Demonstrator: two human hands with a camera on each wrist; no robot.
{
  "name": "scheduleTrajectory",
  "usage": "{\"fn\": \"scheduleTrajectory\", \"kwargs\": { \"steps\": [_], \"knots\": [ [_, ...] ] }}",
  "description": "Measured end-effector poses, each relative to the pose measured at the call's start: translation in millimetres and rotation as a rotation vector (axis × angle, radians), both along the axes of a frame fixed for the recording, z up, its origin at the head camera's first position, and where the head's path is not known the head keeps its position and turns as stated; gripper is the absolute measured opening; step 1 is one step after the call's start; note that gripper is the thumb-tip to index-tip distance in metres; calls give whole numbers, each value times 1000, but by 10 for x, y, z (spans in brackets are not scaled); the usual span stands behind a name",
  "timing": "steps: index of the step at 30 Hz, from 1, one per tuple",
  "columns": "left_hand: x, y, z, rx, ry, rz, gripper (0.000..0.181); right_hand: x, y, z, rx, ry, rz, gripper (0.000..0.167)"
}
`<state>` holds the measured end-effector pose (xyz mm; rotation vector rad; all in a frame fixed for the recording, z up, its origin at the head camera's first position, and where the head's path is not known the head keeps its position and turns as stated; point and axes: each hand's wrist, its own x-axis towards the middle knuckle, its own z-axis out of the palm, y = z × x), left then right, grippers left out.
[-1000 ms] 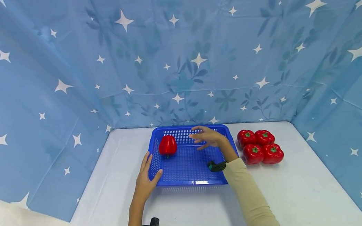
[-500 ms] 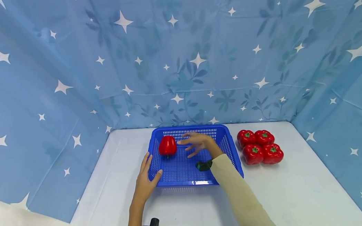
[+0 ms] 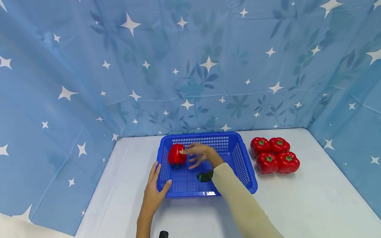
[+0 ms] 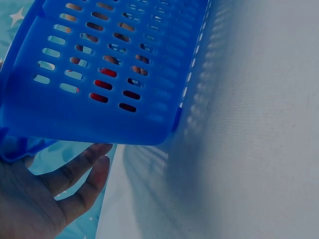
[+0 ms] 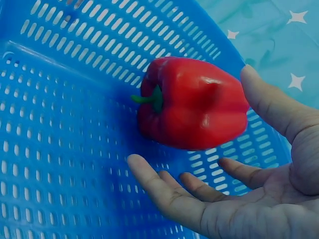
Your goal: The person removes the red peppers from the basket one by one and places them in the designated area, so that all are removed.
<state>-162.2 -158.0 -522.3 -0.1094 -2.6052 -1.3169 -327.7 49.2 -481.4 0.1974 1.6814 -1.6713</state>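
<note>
A red bell pepper (image 3: pixel 176 154) with a green stem lies on its side in the back left part of a blue plastic basket (image 3: pixel 201 193). My right hand (image 3: pixel 200 154) is over the basket, just right of the pepper. In the right wrist view that hand (image 5: pixel 249 199) has its fingers spread and loosely bent, with the thumb near the pepper's blunt end; no firm hold on the pepper (image 5: pixel 199 104) shows. My left hand (image 3: pixel 154 194) rests at the basket's front left corner, fingers along the outside and thumb over the rim. The left wrist view shows its fingers fairly straight.
Several red bell peppers (image 3: pixel 274 155) stand grouped on the white table (image 3: pixel 313 199), right of the basket. A blue star-patterned curtain (image 3: pixel 190 60) hangs behind the table and at both sides.
My right hand has moved left across the basket, from its right side to beside the bell pepper. The left hand, basket and peppers have stayed in place.
</note>
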Motion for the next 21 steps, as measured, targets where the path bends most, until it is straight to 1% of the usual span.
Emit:
{"fn": "scheduleTrajectory", "kwargs": {
  "steps": [6, 13, 17, 21],
  "knots": [
    [2, 13, 7, 6, 9, -2, 76, 33, -89, -21, -34, -19, -29, 78],
    [19, -11, 0, 7, 11, -5, 77, 66, -263, -33, -12, -32, -80, 94],
    [8, -14, -1, 2, 13, -6, 77, 67, -340, -24, 1, -29, -101, 99],
    [0, -13, -4, 4, 6, -7, 77, 80, -388, -32, 23, -27, -114, 96]
  ]
}}
